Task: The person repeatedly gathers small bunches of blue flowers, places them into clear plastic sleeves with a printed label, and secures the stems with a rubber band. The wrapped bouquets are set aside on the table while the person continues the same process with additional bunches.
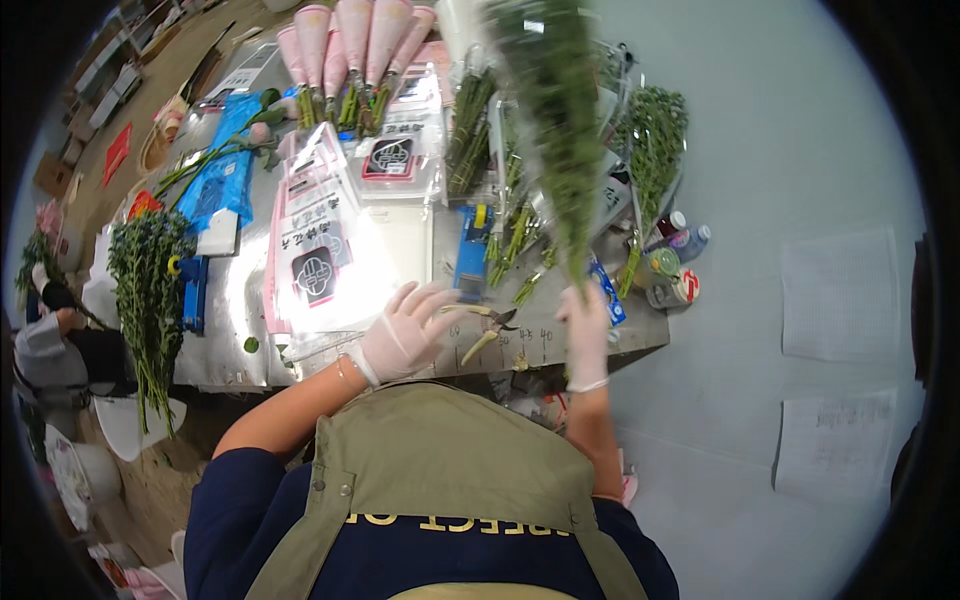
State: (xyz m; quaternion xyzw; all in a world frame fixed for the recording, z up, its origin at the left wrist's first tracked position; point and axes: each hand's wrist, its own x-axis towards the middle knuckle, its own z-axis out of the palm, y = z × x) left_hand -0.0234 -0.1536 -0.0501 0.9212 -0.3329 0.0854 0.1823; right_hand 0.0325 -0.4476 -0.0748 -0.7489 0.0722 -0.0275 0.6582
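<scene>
My right hand [586, 334], in a thin white glove, grips the stem end of a leafy green bunch [559, 127] at the table's right front; the bunch looks wrapped in clear film and is motion-blurred. Gloved too, my left hand [405, 334] holds nothing, its fingers spread over the front edge of the metal table [255, 300]. Pruning shears [491, 326] with pale yellow handles lie between the hands, blades apart, close to the left fingertips. Printed clear plastic sleeves [315, 240] lie in a stack beyond my left hand. A blue tape dispenser [472, 251] stands behind the shears.
Pink-wrapped bunches [371, 45] lie at the back. Another green bunch [150, 292] hangs over the front edge at left, beside a second blue tape dispenser [195, 292]. Bottles and jars [675, 289] crowd the right corner, near a wrapped bunch [652, 150]. Another person [56, 345] is at far left.
</scene>
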